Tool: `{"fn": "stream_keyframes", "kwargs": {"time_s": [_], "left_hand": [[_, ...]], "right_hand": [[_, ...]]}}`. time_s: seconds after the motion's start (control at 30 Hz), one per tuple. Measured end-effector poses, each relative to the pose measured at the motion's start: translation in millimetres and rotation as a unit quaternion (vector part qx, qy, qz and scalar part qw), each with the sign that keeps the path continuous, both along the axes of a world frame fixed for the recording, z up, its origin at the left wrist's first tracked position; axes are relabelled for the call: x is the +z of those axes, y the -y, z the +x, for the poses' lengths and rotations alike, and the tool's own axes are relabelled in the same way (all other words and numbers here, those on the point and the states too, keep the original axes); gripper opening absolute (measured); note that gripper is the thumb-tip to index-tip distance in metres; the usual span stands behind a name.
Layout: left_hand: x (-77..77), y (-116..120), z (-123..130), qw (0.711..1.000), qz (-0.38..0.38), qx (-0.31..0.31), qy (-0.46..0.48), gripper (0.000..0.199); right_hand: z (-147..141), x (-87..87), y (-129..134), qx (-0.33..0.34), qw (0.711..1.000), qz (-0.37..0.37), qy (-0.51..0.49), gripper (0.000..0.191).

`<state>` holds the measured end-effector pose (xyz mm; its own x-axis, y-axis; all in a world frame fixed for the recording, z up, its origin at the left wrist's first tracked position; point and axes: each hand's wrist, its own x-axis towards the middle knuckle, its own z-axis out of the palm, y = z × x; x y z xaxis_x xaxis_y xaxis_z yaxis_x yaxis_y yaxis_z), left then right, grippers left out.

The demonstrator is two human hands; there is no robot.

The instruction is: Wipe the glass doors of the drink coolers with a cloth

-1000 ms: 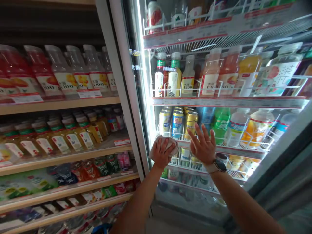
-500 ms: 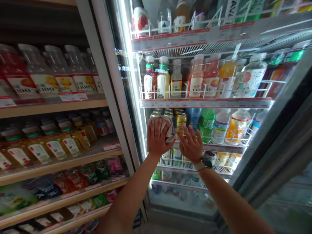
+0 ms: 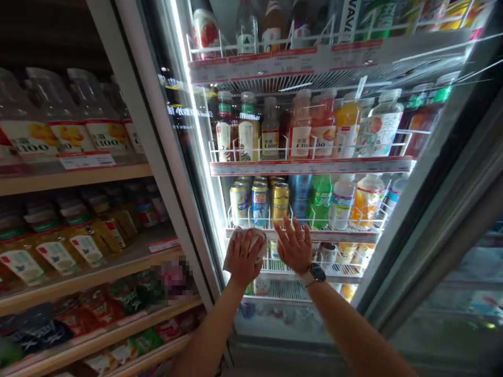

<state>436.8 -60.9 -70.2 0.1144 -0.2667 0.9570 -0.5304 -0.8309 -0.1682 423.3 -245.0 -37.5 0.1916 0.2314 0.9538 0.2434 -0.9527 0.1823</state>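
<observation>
My left hand presses a light grey-pink cloth flat under its fingers, at the left side of a lit drinks fridge. Glowing reflections suggest a glass door between me and the drinks. To its right my right hand is raised with fingers spread and holds nothing; whether it touches the glass I cannot tell. A watch is on that wrist. Just above my hands stand a white-and-yellow can, a blue can and a gold can in a wire rack.
Bottled drinks fill the fridge shelves above. A thick grey door frame slants along the right. At left, a wooden shelf unit holds bottles and snack bags, beside a metal upright.
My left hand has slid down with the cloth, from in front of the cans to below them. My right hand is slightly lower too. The view has shifted a little.
</observation>
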Motion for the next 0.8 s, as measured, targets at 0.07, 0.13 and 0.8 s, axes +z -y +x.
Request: {"fn": "stream_keyframes", "kwargs": {"time_s": [0.07,0.13,0.8], "left_hand": [[19.7,9.4,-4.0,1.0,-0.007,-0.017,-0.014,0.064],[41.6,20.1,-3.7,0.999,-0.024,-0.024,-0.022,0.07],[28.0,-8.5,12.0,0.997,0.068,-0.012,0.025,0.053]], "right_hand": [[1.1,0.4,0.8,0.004,1.0,-0.004,0.001,0.066],[2.1,0.7,1.8,0.012,1.0,-0.008,0.007,0.063],[2.1,1.5,2.7,0.01,1.0,-0.012,0.022,0.061]]}}
